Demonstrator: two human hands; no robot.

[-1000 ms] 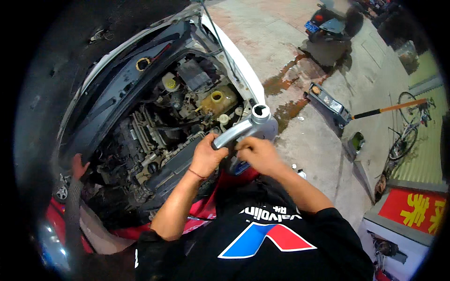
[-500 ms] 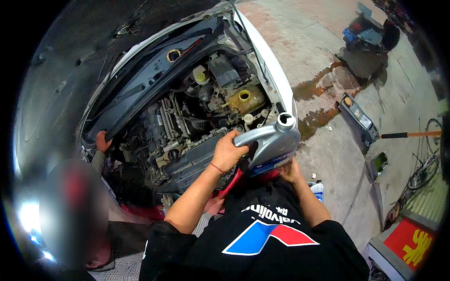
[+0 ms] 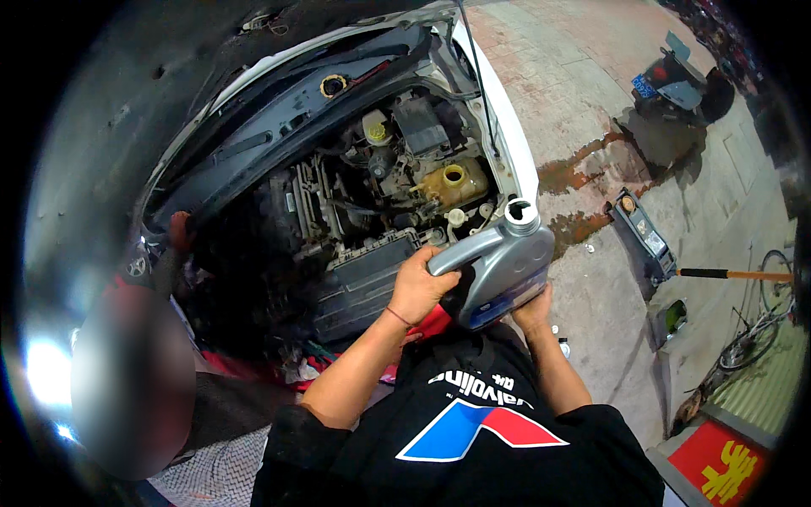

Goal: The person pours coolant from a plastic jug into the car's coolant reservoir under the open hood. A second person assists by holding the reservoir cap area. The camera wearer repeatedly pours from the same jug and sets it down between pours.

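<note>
A silver-grey plastic oil jug [image 3: 514,260] is held in front of me over the near edge of the engine bay. Its round mouth is uncapped and faces up. My left hand [image 3: 420,287] is wrapped round the jug's handle. Under the lower right side of the jug is my right hand [image 3: 534,308], its fingers partly hidden behind it. Beyond the jug, a yellowed coolant tank [image 3: 454,182] has an open filler neck. A round yellowish cap [image 3: 334,85] lies on the panel below the windscreen.
A co-worker at the left rests a hand [image 3: 180,226] on the car's edge. A prop rod [image 3: 479,76] rises along the white fender [image 3: 517,152]. On the floor at right are a trolley jack [image 3: 646,235] with a long handle and a parked scooter [image 3: 676,84].
The jug and both my hands have shifted slightly to the right in view, with more of the jug's side showing. The left part of the engine bay has become darker.
</note>
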